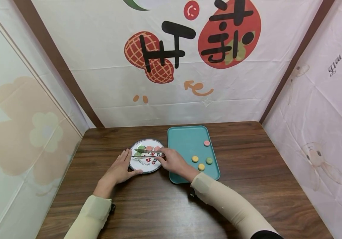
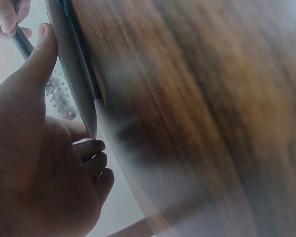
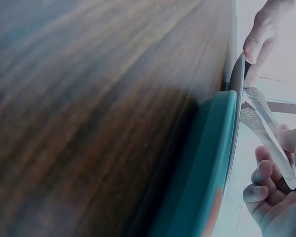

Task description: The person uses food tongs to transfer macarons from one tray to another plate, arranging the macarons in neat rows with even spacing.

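Note:
A round white plate [image 1: 136, 165] with a blue rim and printed lettering carries green macarons [image 1: 141, 147] on its left and pink macarons [image 1: 149, 148] at the back. My left hand [image 1: 120, 167] rests against the plate's left side, thumb along the front rim and fingers straight along the edge. Metal tongs [image 3: 270, 140] with perforated heads are held in my right hand [image 1: 173, 161] over the plate. Their two arms stand apart and point left, tips near a green macaron. Whether the tips touch it, I cannot tell.
Right beside the plate lies a teal tray [image 1: 185, 136]. On it sit a pink macaron [image 1: 206, 143], two yellow macarons [image 1: 195, 159] and a green macaron [image 1: 209, 161]. The wooden table [image 1: 248, 159] backs onto a printed cloth wall [image 1: 114, 109].

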Available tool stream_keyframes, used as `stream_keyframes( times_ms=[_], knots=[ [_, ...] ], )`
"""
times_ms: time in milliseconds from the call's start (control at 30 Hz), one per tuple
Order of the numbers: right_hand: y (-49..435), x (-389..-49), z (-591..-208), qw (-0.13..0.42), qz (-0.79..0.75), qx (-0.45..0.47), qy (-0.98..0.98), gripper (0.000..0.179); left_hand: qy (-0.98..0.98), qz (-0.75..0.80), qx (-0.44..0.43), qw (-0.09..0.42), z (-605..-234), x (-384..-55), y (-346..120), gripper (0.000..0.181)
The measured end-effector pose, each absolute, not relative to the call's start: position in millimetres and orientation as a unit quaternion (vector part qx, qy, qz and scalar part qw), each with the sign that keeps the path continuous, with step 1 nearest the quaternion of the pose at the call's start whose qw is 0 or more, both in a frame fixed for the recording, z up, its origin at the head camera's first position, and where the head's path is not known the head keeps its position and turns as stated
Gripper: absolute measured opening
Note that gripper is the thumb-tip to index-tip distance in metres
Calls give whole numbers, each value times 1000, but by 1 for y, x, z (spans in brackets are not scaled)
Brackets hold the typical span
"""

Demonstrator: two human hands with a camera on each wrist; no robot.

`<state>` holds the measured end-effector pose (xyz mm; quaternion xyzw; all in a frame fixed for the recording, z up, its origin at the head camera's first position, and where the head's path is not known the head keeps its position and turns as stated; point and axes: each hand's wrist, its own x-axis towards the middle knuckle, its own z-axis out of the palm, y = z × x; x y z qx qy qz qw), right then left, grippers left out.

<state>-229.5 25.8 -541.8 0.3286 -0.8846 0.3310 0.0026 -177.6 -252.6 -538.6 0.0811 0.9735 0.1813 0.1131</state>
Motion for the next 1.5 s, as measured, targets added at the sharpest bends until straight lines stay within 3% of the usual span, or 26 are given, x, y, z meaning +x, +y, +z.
stream_keyframes(
  times_ms=[1000, 1500],
  knots=[
    [64, -219, -527, -13, 383, 276, -881, 39, 972, 190, 80, 116, -535, -177, -252, 124],
    [90, -216, -526, 27, 373, 274, -886, 37, 971, 192, 83, 112, -537, -178, -253, 125]
  ],
)
